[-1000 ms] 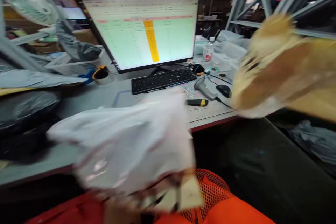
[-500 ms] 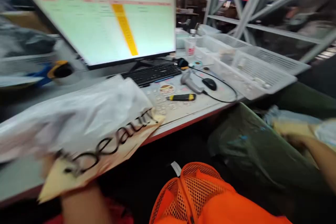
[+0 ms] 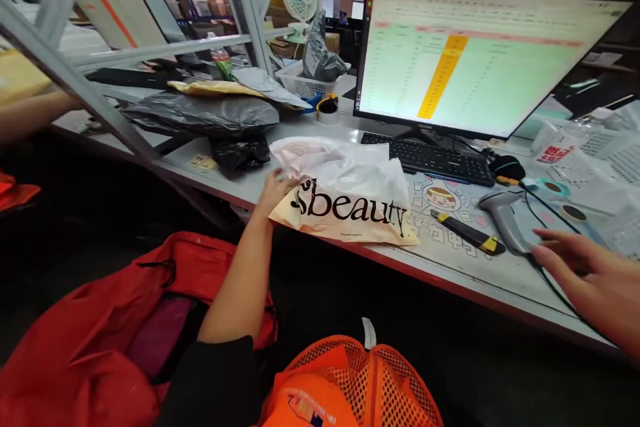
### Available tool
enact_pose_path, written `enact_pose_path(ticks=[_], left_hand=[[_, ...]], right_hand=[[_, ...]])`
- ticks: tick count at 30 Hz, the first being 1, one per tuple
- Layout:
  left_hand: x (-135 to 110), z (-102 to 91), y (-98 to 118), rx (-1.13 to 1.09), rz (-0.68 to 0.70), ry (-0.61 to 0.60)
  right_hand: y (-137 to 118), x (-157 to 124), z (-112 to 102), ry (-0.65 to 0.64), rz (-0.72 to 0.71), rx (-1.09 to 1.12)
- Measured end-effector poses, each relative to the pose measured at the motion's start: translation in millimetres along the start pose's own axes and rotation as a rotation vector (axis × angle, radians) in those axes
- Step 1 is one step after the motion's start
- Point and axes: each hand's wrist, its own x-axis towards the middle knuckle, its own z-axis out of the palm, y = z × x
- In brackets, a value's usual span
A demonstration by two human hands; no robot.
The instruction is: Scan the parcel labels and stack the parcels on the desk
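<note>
A white plastic bag printed "beauty" (image 3: 350,203) lies on the table's near edge, in front of the keyboard (image 3: 430,160). My left hand (image 3: 274,190) rests on the bag's left end, fingers curled against it. My right hand (image 3: 595,277) hovers open at the lower right, fingers stretched toward a grey barcode scanner (image 3: 503,220) lying on the table. A black and yellow box cutter (image 3: 465,232) lies between the bag and the scanner.
A monitor (image 3: 480,60) with a green spreadsheet stands behind the keyboard. Dark and grey parcel bags (image 3: 200,113) are piled at the left, under a slanted metal rack post (image 3: 85,90). Another person's arm (image 3: 30,113) shows at far left. A red sack (image 3: 100,320) sits below.
The view swung left. The "beauty" bag, held up before, now lies on the table. My right hand came up from the low right to beside the scanner.
</note>
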Motion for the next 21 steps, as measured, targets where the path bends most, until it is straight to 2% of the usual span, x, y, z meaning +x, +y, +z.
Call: enact_pose_path(ticks=[2, 3, 4, 5, 7, 8, 9, 11, 13, 16, 19, 21], left_hand=[[-8.9, -17.9, 23.1, 0.069, 0.119, 0.115], [-19.5, -22.6, 35.5, 0.132, 0.239, 0.102], [-33.4, -22.5, 47.0, 0.219, 0.382, 0.019], [-49.0, -17.0, 56.5, 0.333, 0.523, -0.137], [-79.0, 7.6, 66.4, 0.621, 0.7, -0.516], [-90.5, 23.5, 66.4, 0.788, 0.733, -0.663], [-98.9, 39.0, 63.5, 0.951, 0.721, -0.75], [-107.4, 62.2, 52.5, 1.214, 0.66, -0.814], [-110.3, 69.5, 40.8, 1.349, 0.643, -0.807], [-113.5, 56.7, 33.4, 1.343, 0.718, -0.793], [-111.8, 37.2, 39.7, 1.132, 0.7, -0.772], [-105.7, 30.0, 47.9, 0.851, 0.6, -0.675]], right_hand=[[-15.4, 20.9, 33.7, -0.081, -0.063, 0.129], [-26.7, 29.0, 50.4, -0.116, -0.116, 0.195], [-39.6, 35.6, 66.2, -0.134, -0.188, 0.249], [-53.3, 40.8, 80.2, -0.148, -0.267, 0.294], [-78.9, 48.0, 101.1, -0.143, -0.389, 0.368], [-89.1, 50.6, 107.2, -0.127, -0.417, 0.401], [-96.4, 52.7, 110.4, -0.111, -0.423, 0.426], [-100.6, 55.6, 108.5, -0.083, -0.402, 0.441], [-89.4, 57.1, 98.4, -0.057, -0.377, 0.41], [-47.5, 58.0, 80.0, 0.017, -0.281, 0.246], [6.5, 58.5, 72.4, 0.092, -0.125, -0.011], [36.5, 59.5, 76.3, 0.08, -0.046, -0.15]])
